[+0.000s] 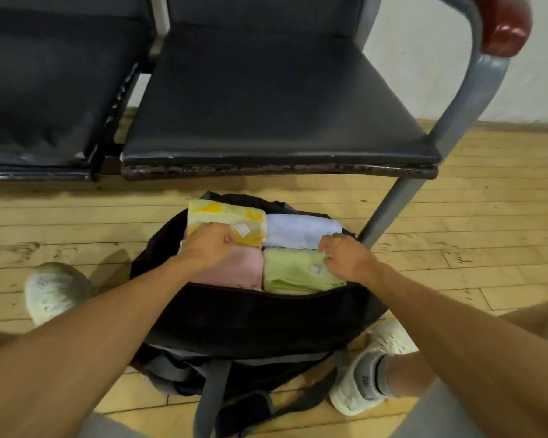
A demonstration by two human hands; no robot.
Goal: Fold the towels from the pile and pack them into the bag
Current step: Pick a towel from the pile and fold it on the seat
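Note:
An open black bag (266, 314) stands on the wooden floor between my feet. Four folded towels lie side by side in it: a yellow patterned towel (225, 214) at the far left, a white towel (298, 230) at the far right, a pink towel (242, 270) at the near left and a green towel (293, 273) at the near right. My left hand (208, 246) has its fingers curled on the near edge of the yellow towel. My right hand (345, 257) grips the far right corner of the green towel, beside the white one.
Black padded seats (266, 105) stand just behind the bag. A grey chair leg (389, 210) comes down at the bag's right, under a red armrest (503, 23). My white shoes (54, 292) (370, 374) flank the bag. Grey bag straps (212, 396) trail toward me.

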